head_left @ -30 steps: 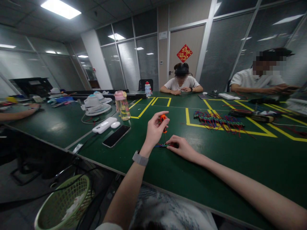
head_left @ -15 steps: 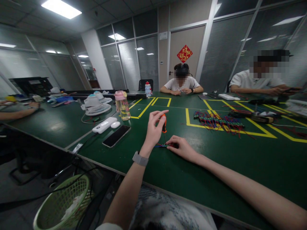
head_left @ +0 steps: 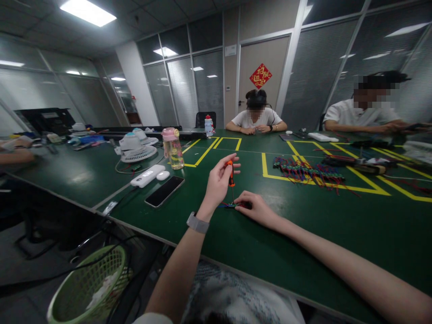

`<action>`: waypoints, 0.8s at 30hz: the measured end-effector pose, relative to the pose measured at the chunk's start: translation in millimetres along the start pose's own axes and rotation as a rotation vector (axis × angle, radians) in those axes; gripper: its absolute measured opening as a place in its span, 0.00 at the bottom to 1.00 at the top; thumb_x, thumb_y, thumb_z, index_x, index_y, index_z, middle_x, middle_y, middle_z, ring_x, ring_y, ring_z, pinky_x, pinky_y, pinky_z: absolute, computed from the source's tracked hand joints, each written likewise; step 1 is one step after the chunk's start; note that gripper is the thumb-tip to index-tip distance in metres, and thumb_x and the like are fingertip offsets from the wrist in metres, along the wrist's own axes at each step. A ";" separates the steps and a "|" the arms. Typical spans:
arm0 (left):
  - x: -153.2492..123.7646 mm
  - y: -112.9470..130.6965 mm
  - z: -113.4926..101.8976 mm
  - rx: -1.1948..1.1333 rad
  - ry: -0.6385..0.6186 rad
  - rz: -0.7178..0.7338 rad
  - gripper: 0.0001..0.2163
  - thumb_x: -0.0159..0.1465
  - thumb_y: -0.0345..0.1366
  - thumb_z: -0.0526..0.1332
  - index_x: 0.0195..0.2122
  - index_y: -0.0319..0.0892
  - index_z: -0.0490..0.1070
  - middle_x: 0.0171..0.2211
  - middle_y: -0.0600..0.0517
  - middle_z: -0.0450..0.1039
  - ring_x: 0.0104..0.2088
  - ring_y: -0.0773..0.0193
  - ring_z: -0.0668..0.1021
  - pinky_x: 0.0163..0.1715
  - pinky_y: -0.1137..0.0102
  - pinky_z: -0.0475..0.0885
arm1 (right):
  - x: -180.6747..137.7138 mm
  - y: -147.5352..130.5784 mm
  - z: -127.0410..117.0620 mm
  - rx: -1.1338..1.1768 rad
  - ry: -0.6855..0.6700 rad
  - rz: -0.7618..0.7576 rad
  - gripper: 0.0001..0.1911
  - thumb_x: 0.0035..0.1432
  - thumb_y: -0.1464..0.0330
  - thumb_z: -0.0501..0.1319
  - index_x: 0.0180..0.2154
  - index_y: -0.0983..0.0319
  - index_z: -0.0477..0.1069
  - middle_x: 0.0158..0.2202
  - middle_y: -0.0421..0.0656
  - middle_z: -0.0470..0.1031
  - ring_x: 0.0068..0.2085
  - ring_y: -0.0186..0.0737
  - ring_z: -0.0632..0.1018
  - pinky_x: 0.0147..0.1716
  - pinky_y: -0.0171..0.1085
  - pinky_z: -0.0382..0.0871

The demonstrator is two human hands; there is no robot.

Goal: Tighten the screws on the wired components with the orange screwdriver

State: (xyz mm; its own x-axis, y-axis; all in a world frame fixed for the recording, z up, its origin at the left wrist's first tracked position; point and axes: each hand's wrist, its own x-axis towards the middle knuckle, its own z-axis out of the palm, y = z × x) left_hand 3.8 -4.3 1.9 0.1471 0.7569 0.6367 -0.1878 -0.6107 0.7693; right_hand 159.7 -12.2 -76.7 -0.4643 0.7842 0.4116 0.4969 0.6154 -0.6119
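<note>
My left hand (head_left: 219, 180) is closed around the orange-and-black handle of a screwdriver (head_left: 231, 174), with some fingers stretched past it. The screwdriver stands upright, and its thin shaft points down at a small green circuit board (head_left: 230, 205) on the table. Against the board's right side, my right hand (head_left: 254, 207) pinches it with closed fingertips. Red and blue wires come out of the board at both sides. The screwdriver's tip meets the board, but the exact spot is too small to make out.
Right of my hands, a row of wired circuit boards (head_left: 307, 171) lies within yellow tape. To the left are a phone (head_left: 164, 191), a white power strip (head_left: 147, 176), a pink-lidded bottle (head_left: 173, 150) and a white fan (head_left: 138, 150). Two people sit across the table (head_left: 270, 252).
The fingers of my left hand have spread and shifted around the screwdriver handle, showing more of it. My right hand and the circuit board stay in place.
</note>
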 end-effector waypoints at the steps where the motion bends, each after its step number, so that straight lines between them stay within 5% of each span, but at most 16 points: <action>1: -0.3 -0.3 0.2 0.005 0.002 0.004 0.14 0.64 0.37 0.56 0.50 0.43 0.68 0.46 0.47 0.70 0.41 0.63 0.76 0.39 0.68 0.74 | 0.1 0.2 0.2 0.002 0.000 -0.001 0.07 0.53 0.71 0.61 0.36 0.63 0.76 0.32 0.43 0.71 0.31 0.34 0.72 0.32 0.35 0.67; 4: -1.0 -0.1 -0.9 0.141 0.046 0.061 0.11 0.59 0.36 0.62 0.43 0.42 0.72 0.38 0.49 0.71 0.36 0.67 0.74 0.36 0.72 0.72 | 0.1 -1.1 -0.2 0.000 -0.001 0.002 0.07 0.53 0.71 0.61 0.36 0.63 0.76 0.32 0.43 0.71 0.32 0.35 0.72 0.32 0.35 0.67; 7: -0.3 1.5 -2.4 0.232 0.070 0.089 0.10 0.59 0.37 0.62 0.41 0.42 0.74 0.41 0.49 0.69 0.40 0.66 0.73 0.39 0.73 0.71 | -0.1 -3.3 -1.3 -0.002 -0.005 0.008 0.07 0.53 0.71 0.62 0.36 0.64 0.76 0.32 0.43 0.71 0.32 0.35 0.73 0.33 0.35 0.67; 10: 0.8 2.3 -2.4 0.096 0.036 0.039 0.13 0.64 0.39 0.55 0.47 0.43 0.71 0.49 0.46 0.67 0.46 0.63 0.73 0.42 0.70 0.72 | -0.3 -4.1 -1.8 -0.003 -0.012 0.012 0.07 0.54 0.71 0.61 0.36 0.64 0.76 0.33 0.44 0.71 0.33 0.36 0.73 0.34 0.35 0.67; 16: 0.5 2.6 -3.0 0.129 0.049 0.034 0.12 0.60 0.38 0.61 0.43 0.41 0.73 0.39 0.49 0.72 0.35 0.67 0.75 0.35 0.72 0.72 | 0.1 -1.2 -0.8 -0.003 -0.003 -0.001 0.07 0.54 0.71 0.61 0.36 0.63 0.76 0.32 0.43 0.71 0.32 0.35 0.73 0.33 0.35 0.67; 21: 0.7 2.0 -3.9 0.117 0.010 0.040 0.13 0.64 0.38 0.55 0.47 0.44 0.72 0.49 0.47 0.67 0.45 0.64 0.73 0.41 0.71 0.71 | 0.2 1.2 0.1 -0.005 -0.008 0.001 0.08 0.54 0.70 0.61 0.36 0.63 0.76 0.32 0.43 0.71 0.32 0.35 0.72 0.33 0.35 0.67; 24: 0.2 0.6 -3.0 -0.012 -0.060 -0.019 0.15 0.65 0.38 0.53 0.51 0.43 0.68 0.45 0.47 0.71 0.40 0.64 0.76 0.38 0.68 0.73 | 0.2 1.4 0.3 -0.006 -0.007 0.005 0.08 0.54 0.70 0.61 0.36 0.63 0.76 0.33 0.43 0.71 0.32 0.35 0.72 0.33 0.35 0.67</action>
State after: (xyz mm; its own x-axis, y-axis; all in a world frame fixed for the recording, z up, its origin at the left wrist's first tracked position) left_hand 0.8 -3.8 2.4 0.2087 0.7528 0.6243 -0.1962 -0.5932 0.7808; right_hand 160.1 -11.2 -77.7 -0.4665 0.7868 0.4042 0.5036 0.6119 -0.6099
